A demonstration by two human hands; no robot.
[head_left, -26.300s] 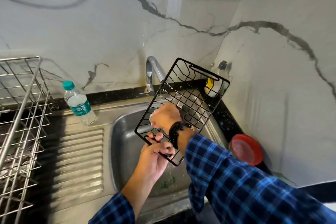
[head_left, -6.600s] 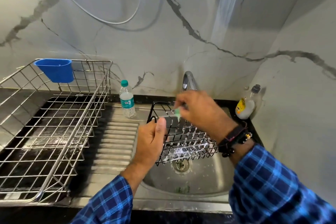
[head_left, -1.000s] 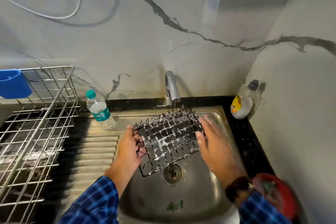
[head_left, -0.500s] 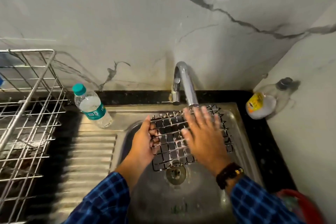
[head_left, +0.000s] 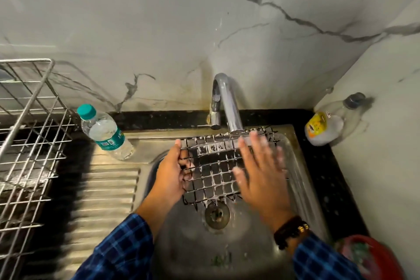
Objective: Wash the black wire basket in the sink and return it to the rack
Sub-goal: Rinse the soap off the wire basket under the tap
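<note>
black wire basket (head_left: 216, 166) held upside down over the sink (head_left: 302, 179), just below the tap (head_left: 227, 107), far edge under the spout, near edge above the drain (head_left: 217, 215). left hand (head_left: 170, 177) clamped on the basket's left rim, fingers curled through the wires. right hand (head_left: 261, 177) flat and spread on the mesh, fingers apart, gripping nothing.

compared with a second ago: right hand moved from the basket's right side onto the top of the mesh, now rubbing across it; sponge from earlier gone from the hand. white suds clinging to the wires. probably the rinse stage, soap being wiped off under the tap, though running water too blurred to confirm.

rack (head_left: 29, 143) waiting at the left end of the counter, well apart from the basket; water bottle (head_left: 104, 132) between them at the back edge of the drainboard. return not yet begun.
</note>
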